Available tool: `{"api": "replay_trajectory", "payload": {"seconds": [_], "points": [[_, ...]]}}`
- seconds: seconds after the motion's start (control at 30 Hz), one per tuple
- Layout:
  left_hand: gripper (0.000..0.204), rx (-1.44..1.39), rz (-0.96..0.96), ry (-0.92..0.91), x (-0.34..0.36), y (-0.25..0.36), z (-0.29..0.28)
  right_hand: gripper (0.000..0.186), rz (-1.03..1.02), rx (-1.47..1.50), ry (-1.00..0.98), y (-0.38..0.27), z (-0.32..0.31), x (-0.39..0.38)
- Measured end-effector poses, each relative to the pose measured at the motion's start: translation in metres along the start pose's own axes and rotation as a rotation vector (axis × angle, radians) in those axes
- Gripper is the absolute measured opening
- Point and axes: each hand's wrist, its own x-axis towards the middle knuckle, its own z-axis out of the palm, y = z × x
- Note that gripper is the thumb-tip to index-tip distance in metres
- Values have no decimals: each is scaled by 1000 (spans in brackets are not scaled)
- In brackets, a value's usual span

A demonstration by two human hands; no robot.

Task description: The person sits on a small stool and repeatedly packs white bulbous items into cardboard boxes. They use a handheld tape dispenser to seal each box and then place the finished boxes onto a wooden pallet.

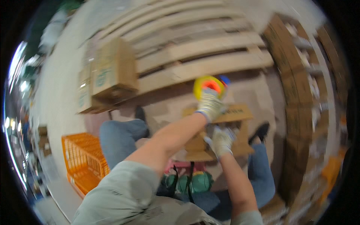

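Note:
My left hand (210, 104), in a pale knit work glove, reaches past an open cardboard box (239, 112). Its fingers are closed at the orange middle of a round yellow thing (198, 89), which has a blue part on its far right side. Motion blur hides what kind of thing it is. Over the box opening is my right hand (222, 142), gloved too, its fingers blurred. Something whitish or clear shows beside them inside the box, too smeared to name. The box stands on the floor between my legs with its flaps folded out.
A slatted wooden pallet (202, 67) lies ahead. Taped cartons (116, 71) stand at its left end. An orange plastic crate (84, 159) is beside my left leg. Open cartons (296, 88) line the right side. A green bundle with black straps (200, 182) lies close to me.

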Motion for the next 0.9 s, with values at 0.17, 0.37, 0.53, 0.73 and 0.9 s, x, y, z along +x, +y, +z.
{"api": "replay_trajectory", "payload": {"seconds": [0.17, 0.37, 0.53, 0.73, 0.9], "points": [[43, 63, 8, 331, 8, 7, 33, 60, 33, -140, 121, 17, -7, 5], [38, 44, 4, 346, -7, -10, 36, 44, -609, 20, 197, 19, 0, -39], [32, 1, 68, 331, 14, -19, 57, 24, -586, 125, 777, 39, 11, 72], [33, -66, 79, 286, 1, -12, 34, 83, 591, 841, 762, 136, 88, 16], [38, -59, 61, 230, 3, -11, 33, 99, 773, 830, 1142, 63, 89, 20]]}}
